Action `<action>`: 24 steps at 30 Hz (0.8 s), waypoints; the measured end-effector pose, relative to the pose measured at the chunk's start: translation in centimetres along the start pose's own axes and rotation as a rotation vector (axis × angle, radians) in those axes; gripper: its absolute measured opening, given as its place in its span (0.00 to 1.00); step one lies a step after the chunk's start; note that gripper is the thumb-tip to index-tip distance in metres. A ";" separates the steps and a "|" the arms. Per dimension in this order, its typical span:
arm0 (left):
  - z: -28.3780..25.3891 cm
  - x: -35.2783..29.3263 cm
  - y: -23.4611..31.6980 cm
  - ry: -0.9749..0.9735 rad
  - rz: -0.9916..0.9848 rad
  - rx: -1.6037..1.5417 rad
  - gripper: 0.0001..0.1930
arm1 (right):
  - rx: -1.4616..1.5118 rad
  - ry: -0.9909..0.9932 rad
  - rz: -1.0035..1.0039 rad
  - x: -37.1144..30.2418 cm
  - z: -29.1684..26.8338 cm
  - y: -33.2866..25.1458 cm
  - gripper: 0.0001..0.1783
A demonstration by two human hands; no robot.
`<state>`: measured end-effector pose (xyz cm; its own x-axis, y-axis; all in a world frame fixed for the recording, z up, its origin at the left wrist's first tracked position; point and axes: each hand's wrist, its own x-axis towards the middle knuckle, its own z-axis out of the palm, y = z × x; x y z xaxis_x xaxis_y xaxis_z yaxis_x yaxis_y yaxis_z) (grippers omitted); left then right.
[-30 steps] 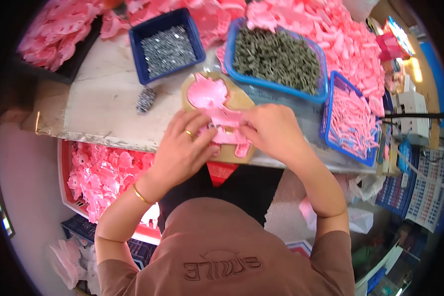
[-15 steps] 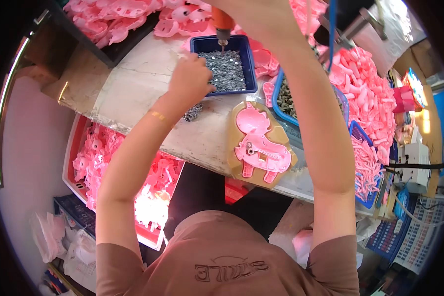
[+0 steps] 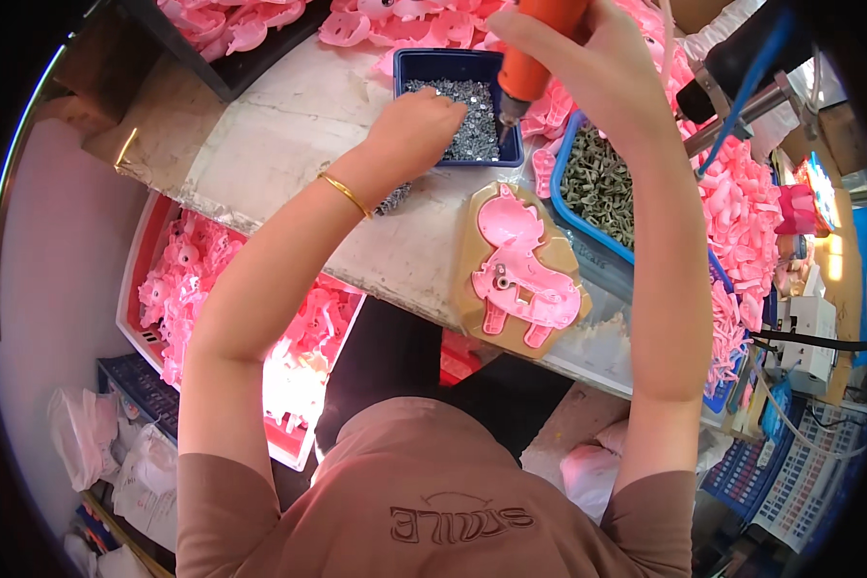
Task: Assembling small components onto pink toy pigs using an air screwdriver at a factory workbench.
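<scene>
Pale worktable (image 3: 289, 125): navy bin (image 3: 453, 65) of screws (image 3: 470, 135), left hand (image 3: 417, 127) there, grip unclear; blue basin (image 3: 588, 235) of greenish pieces (image 3: 597, 183); right hand (image 3: 602, 63) clamps orange driver (image 3: 530, 75).

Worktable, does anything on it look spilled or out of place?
Yes: a small clump of silvery pieces lies on the worktable, outside the navy tray that holds similar ones. It may be stray, or set there deliberately.

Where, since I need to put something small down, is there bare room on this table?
Bare tabletop lies between the black crate, the small blue tray and the left forearm. Another patch runs between that forearm and the yellow board. Farther right is crowded: the blue tub, pink parts, and the right hand holding the orange screwdriver.
</scene>
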<state>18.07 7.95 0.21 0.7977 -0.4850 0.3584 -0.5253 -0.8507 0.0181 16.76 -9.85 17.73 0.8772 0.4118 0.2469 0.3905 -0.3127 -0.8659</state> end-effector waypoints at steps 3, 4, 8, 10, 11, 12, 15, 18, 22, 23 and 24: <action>-1.0 -0.8 2.0 0.042 -0.032 -0.128 0.07 | 0.026 0.008 0.328 -1.1 0.3 -0.5 0.11; -1.4 -1.1 3.1 0.088 0.010 -0.271 0.07 | 0.165 0.050 0.140 -1.6 0.4 1.6 0.14; -4.0 -3.5 8.0 0.116 0.090 -0.601 0.09 | 0.449 0.012 -0.070 -4.7 0.7 2.0 0.15; -4.8 -4.5 9.7 0.106 0.089 -0.643 0.10 | 0.465 0.041 -0.099 -5.9 1.7 1.8 0.14; -5.1 -4.9 10.2 0.102 0.071 -0.663 0.11 | 0.493 0.085 -0.098 -6.4 2.3 1.9 0.14; -5.2 -5.2 10.4 0.100 0.078 -0.677 0.11 | 0.520 0.130 -0.097 -7.0 2.6 1.6 0.14; -4.9 -5.5 10.8 0.113 0.060 -0.691 0.11 | 0.722 0.113 0.032 -8.5 2.2 1.2 0.15; -4.6 -5.6 11.2 0.124 0.061 -0.702 0.11 | 0.705 0.103 0.057 -9.1 1.5 0.8 0.17; -4.3 -5.9 11.6 0.127 0.039 -0.787 0.10 | 0.558 0.173 -0.162 -9.0 1.9 2.6 0.17; -4.5 -6.0 11.7 0.128 0.029 -0.784 0.10 | 0.558 0.175 -0.160 -9.0 2.2 3.1 0.17; -4.6 -6.0 11.7 0.128 0.019 -0.781 0.09 | 0.576 0.165 -0.214 -9.1 2.4 3.5 0.16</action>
<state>5.73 1.82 2.54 0.7709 -0.4308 0.4692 -0.6325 -0.4309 0.6436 9.52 -12.65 11.40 0.8460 0.2623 0.4642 0.3894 0.2909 -0.8739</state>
